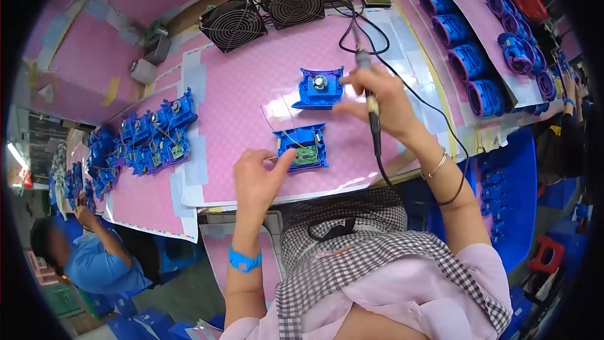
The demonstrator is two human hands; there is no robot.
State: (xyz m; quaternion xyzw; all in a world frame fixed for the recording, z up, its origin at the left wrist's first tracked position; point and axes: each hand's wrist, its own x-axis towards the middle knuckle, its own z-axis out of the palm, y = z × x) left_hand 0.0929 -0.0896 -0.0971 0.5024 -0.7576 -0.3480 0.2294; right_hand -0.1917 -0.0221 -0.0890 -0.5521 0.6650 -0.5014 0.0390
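— Two blue plastic housings lie on the pink table mat [239, 107] in front of the person. What does the nearer one look like?

— The nearer blue housing [303, 147] sits open side up, with a small green circuit board [306, 155] in its lower part and thin pale wires [284, 127] looping up out of it. The left hand [257, 176] rests against its left edge, thumb and forefinger pinched together on something very fine at the housing's rim.

— And the other hand?

— The right hand [376, 104] is closed around a soldering iron [371, 104], held upright above the mat between the two housings; its black cable [409, 88] trails off over the table. The farther blue housing [320, 87] lies just beyond, with a round metal part in its middle.

— What can't you make out?

— What the left fingertips pinch is too thin to tell. The iron's tip is lost against the hand. The details of the board are blurred.
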